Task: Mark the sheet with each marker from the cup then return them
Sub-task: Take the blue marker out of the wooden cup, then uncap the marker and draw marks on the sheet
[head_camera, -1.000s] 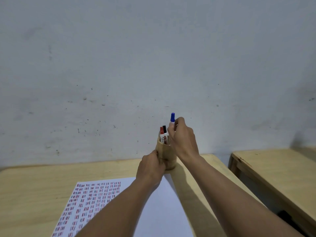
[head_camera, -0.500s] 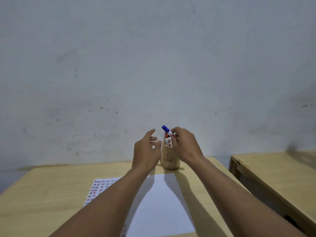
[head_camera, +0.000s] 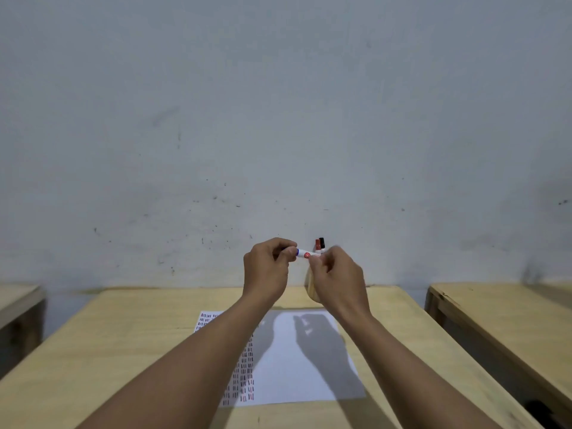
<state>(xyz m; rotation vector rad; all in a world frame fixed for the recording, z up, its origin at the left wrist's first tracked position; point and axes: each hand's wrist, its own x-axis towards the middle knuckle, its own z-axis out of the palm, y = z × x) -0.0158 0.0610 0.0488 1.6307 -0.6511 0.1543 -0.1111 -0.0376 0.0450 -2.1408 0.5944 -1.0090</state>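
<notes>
Standing nearest, one sheet (head_camera: 297,360) lies on the table (head_camera: 123,351), marks filling its nine o'clock side. Above it the left hand (head_camera: 267,267) pinches the blue marker (head_camera: 305,254) at its cap end, and the right hand (head_camera: 339,280) grips the barrel. Yanking the cap could swing an elbow into the cup (head_camera: 311,286) at twelve o'clock, toppling it. Two markers, red (head_camera: 317,244) and black (head_camera: 322,242), stay inside.

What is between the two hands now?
In the head view, the blue marker spans the gap, held level: the left hand pinches its blue cap end, the right hand its barrel.
</notes>
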